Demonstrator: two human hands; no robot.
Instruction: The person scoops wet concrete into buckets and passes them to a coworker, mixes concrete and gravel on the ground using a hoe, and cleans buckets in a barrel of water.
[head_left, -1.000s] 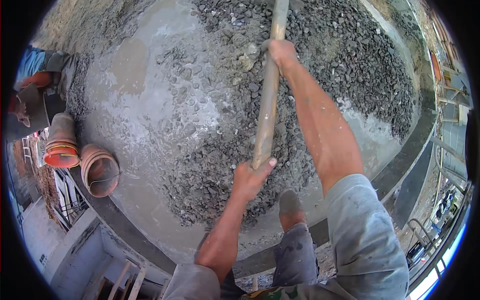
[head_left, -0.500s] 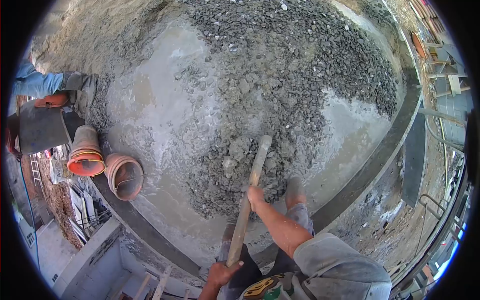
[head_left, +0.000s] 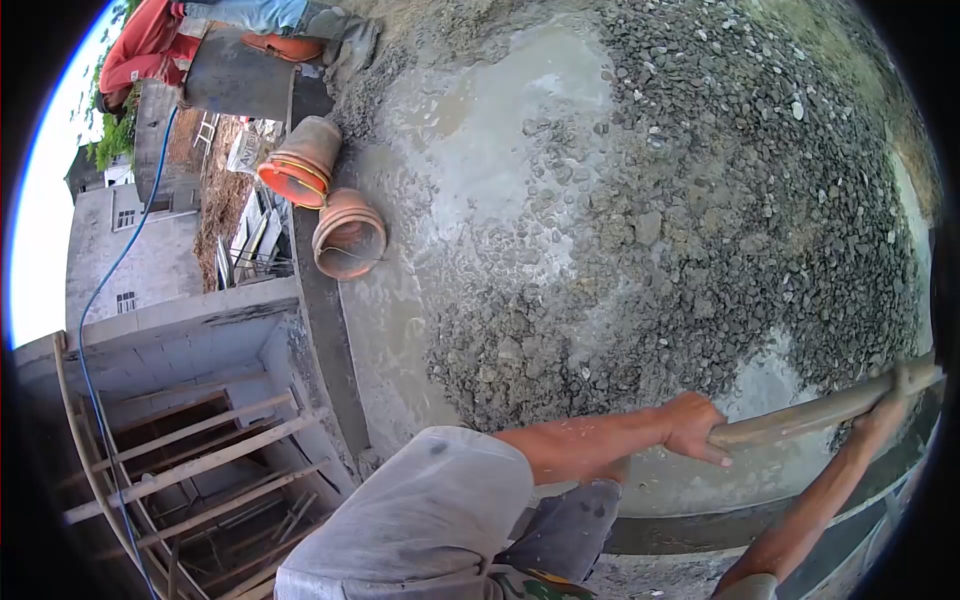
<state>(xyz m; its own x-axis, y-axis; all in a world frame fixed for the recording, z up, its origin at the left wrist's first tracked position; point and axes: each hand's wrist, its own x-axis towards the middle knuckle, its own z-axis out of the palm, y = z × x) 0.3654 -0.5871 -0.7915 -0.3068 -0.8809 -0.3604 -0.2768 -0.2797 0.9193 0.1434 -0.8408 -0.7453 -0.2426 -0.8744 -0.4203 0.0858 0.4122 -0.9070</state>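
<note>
Two hands on a long handle, with gravel and grey liquid only partly joined

The long handle (head_left: pixel 800 415) lies between 3 and 4 o'clock, above the wet ground; its far end leaves the view, so I cannot tell which tool it is. The left hand (head_left: pixel 692 425), at 4 o'clock, is closed around the near end. The right hand (head_left: pixel 884 408), toward half past 3, is blurred but appears wrapped around it farther along.

In my judgement, the work is about halfway. Near the centre, stones and grey paste (head_left: pixel 600 310) already lie together. What is left seems to be the loose gravel (head_left: pixel 780 190) at 2 o'clock and the pool of grey liquid (head_left: pixel 540 80) toward 12.

At 10 o'clock, beyond two orange buckets (head_left: pixel 303 160), a pale bag (head_left: pixel 245 152) carries dark lettering, too small for reading.
</note>
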